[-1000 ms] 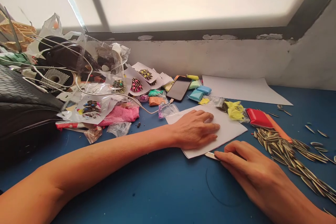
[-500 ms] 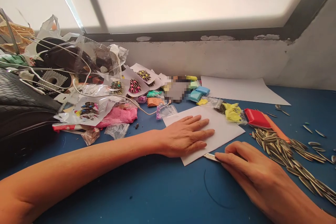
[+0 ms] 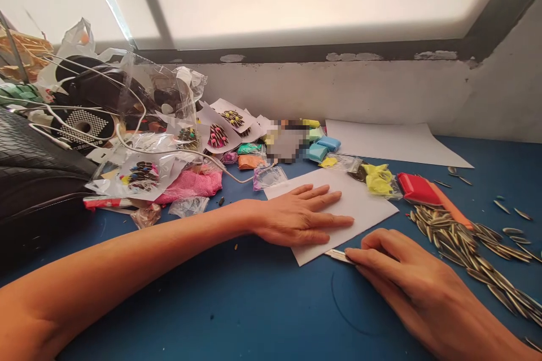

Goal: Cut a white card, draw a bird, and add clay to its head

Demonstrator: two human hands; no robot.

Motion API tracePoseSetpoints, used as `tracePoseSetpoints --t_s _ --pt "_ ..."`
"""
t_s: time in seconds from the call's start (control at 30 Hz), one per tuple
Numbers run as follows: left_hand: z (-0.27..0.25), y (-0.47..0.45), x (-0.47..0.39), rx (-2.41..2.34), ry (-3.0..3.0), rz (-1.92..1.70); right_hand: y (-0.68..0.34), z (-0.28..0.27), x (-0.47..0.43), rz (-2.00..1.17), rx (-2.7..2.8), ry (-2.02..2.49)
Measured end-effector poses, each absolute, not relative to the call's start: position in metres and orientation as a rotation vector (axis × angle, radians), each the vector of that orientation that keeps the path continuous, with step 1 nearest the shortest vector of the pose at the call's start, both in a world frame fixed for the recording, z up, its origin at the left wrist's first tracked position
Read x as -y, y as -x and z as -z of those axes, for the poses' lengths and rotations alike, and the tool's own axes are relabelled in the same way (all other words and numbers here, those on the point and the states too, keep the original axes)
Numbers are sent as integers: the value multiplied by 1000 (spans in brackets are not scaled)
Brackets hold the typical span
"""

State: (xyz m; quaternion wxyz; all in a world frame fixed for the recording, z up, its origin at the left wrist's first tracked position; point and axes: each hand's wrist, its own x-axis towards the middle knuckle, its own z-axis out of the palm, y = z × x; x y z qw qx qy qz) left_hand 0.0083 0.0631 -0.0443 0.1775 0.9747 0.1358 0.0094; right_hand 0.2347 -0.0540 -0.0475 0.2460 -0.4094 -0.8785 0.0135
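Note:
My left hand (image 3: 302, 215) lies flat with spread fingers on a sheet of white paper (image 3: 370, 207). The sheet rests on the blue tabletop. My right hand (image 3: 392, 262) is closed around a utility knife (image 3: 340, 256); most of its handle is hidden in the fingers. The knife's silvery blade end touches or slips just under the paper's near edge; I cannot tell which. Right of that hand lies a long heap of striped sunflower seeds (image 3: 459, 242). A red clay packet (image 3: 419, 189) and an orange strip (image 3: 452, 206) border the seeds.
Behind the sheet are blue clay packs (image 3: 317, 152) and a yellow packet (image 3: 378, 179). A larger white paper (image 3: 381, 138) lies against the wall. Finished-looking seed pieces on paper (image 3: 220, 135), plastic bags, a white cable (image 3: 212, 159) and a black bag (image 3: 38, 175) crowd the left.
My left hand has shifted slightly, its fingers a little more spread on the paper. The knife in my right hand has moved slightly left along the paper's edge.

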Motion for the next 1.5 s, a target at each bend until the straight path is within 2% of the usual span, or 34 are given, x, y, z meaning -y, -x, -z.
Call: tracePoseSetpoints --t_s 0.87,1.5 --pt "51 -10 -57 -423 -2770 -79 -227 49 52 60 2455 1016" --pt "50 -10 -56 -434 -2769 -3 -222 55 55 16 2490 1012"
